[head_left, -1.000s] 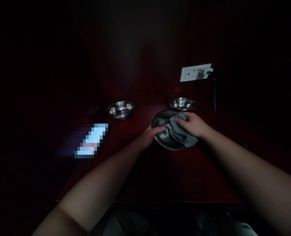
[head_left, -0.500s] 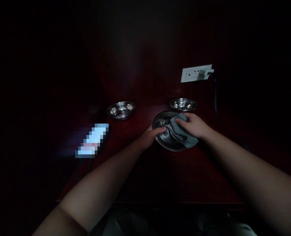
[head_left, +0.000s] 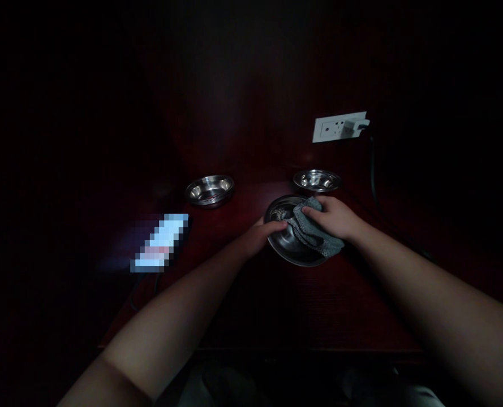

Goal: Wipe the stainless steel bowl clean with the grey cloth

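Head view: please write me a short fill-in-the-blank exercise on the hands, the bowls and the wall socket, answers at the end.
The left hand holds the metal bowl with its ____ over the inside.
The textured cloth lies ____ the right hand and this bowl.
In the picture, the stacked metal bowls stand to the ____ of the held one.
In the picture, the plug sits at the ____ end of the wall socket.

Missing words: thumb; between; left; right.

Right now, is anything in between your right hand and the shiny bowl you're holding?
Yes, a grey cloth: it is bunched under the right hand and lies over the right side of the metal bowl. At the bowl's left rim, nothing visible separates the left hand from it.
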